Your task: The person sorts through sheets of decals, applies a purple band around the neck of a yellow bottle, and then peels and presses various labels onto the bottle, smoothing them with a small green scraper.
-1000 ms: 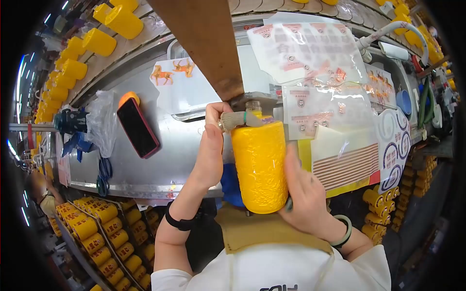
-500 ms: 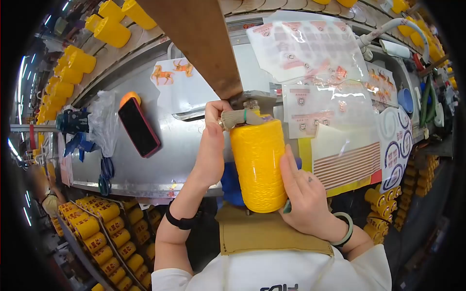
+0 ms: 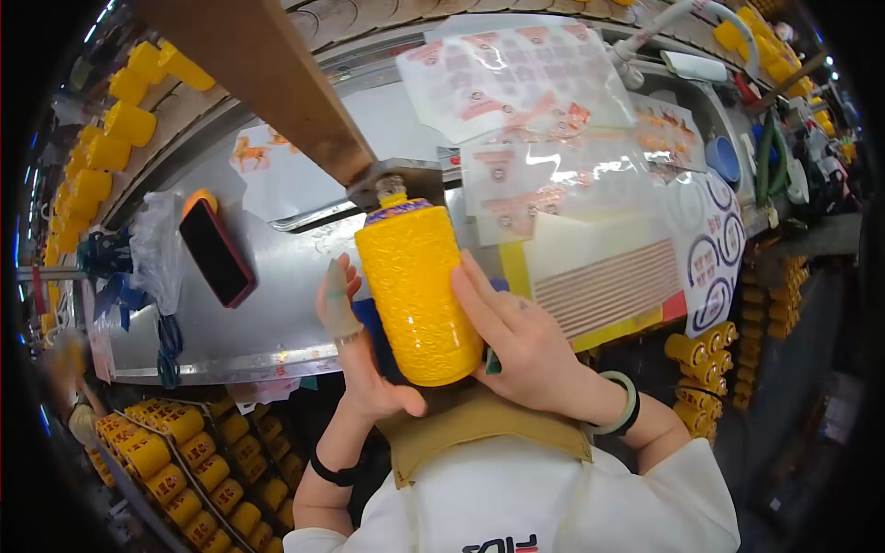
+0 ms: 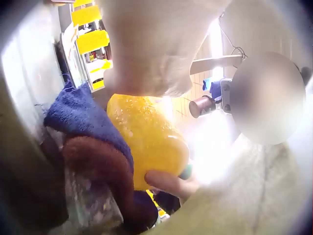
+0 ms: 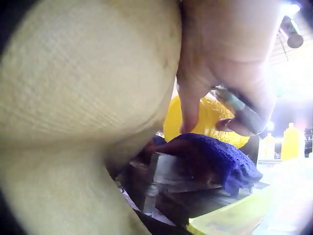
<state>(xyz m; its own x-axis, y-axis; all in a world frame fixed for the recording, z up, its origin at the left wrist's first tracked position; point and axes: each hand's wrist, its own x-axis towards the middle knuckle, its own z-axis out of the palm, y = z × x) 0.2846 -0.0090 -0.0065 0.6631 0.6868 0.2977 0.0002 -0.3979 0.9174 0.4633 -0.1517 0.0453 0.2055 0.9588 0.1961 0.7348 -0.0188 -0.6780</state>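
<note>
A glossy yellow bottle (image 3: 419,295) with an embossed surface lies with its base toward the person. Its neck meets a metal bracket (image 3: 429,182) on a wooden beam, and a purple band shows around its shoulder. The right hand (image 3: 525,346) grips the bottle from the right, long fingers along its side and others tucked beneath. A grey-green piece (image 5: 237,105) shows at that hand's fingers. Left of the bottle, the left hand (image 3: 355,336) is spread with its thumb out, a grey cover (image 3: 338,309) on one finger. A blue cloth (image 4: 83,110) lies under the bottle.
A phone (image 3: 217,253) lies at left on the metal table, near a plastic bag (image 3: 155,249). Printed transfer sheets (image 3: 525,78) and a striped sheet (image 3: 608,286) cover the right side. Yellow bottles (image 3: 129,124) line the back shelf; racked ones (image 3: 171,442) stand at lower left.
The left hand has left the bottle's shoulder, where its covered finger pressed, and moved down beside the bottle. The right hand stays on the bottle. The view has shifted right.
</note>
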